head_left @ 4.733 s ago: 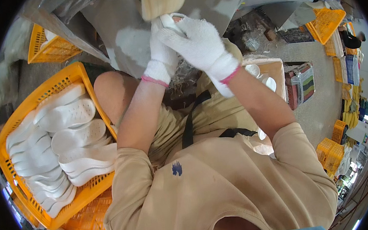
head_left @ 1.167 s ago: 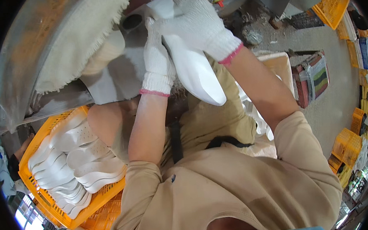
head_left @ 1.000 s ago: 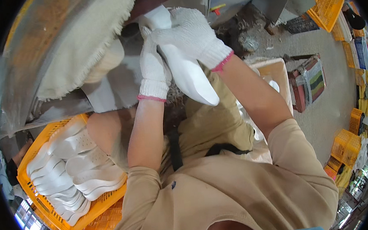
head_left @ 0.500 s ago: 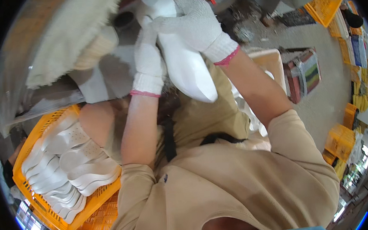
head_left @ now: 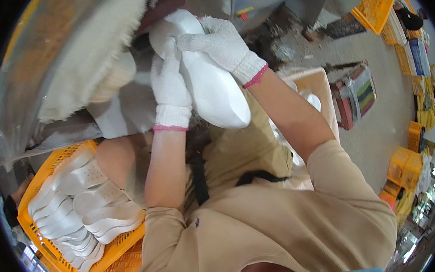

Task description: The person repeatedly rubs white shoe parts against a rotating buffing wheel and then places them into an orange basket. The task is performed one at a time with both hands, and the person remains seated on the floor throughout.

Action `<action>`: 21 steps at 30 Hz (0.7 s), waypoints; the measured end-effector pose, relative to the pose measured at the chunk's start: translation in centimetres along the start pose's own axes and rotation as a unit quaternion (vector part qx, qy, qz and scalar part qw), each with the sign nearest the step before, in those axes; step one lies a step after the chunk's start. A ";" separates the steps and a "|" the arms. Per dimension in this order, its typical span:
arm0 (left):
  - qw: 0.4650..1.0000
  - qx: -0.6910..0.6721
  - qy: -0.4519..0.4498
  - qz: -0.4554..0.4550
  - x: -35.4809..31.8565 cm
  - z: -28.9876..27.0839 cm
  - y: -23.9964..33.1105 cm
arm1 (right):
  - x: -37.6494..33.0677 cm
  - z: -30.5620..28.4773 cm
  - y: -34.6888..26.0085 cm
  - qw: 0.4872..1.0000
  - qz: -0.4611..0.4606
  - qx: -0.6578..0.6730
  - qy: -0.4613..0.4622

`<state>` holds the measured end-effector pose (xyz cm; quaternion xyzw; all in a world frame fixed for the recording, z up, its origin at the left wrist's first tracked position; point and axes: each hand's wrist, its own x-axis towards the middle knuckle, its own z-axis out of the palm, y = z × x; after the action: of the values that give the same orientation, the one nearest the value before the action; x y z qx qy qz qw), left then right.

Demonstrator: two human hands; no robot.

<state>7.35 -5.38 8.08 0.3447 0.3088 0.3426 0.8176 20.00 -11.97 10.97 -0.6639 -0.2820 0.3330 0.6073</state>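
Observation:
A glossy white shoe sole slants across the space before my chest, one rounded end up and the other toward my lap. My left hand, in a white knit glove with a pink cuff edge, grips its left edge near the narrow middle. On the other side my right hand, gloved alike, clasps the upper part, thumb laid across the sole. Fingers behind the sole are hidden. Close by on the left is a large pale buffing wheel with a frayed edge; the sole is apart from it.
An orange basket at my lower left holds several stacked white soles. At my right a pale bin contains more white pieces. Beyond it stands a stool with a striped seat. Orange crates line the far right.
Both hands, still gripping the sole, have shifted slightly left. The sole has turned a little, showing more of its broad face. The whole view has also shifted slightly.

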 end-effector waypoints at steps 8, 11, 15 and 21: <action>0.999 0.021 -0.003 -0.029 1.5 -0.1 0.2 | 1.3 0.0 0.9 0.999 -0.028 -0.041 0.018; 0.998 0.003 -0.057 0.006 1.3 -0.8 0.2 | 1.2 -0.1 0.4 0.982 -0.089 -0.159 0.048; 0.991 -0.067 -0.065 -0.092 0.6 -2.1 -0.6 | -1.7 0.0 0.6 0.994 -0.071 -0.079 -0.001; 0.982 -0.137 -0.117 -0.059 2.2 -2.2 -0.9 | 0.0 0.7 -1.2 0.979 -0.046 -0.192 0.040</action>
<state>7.33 -3.43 5.53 0.2486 0.1813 0.2902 0.9061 19.47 -11.36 12.17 -0.7673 -0.3468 0.2176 0.4936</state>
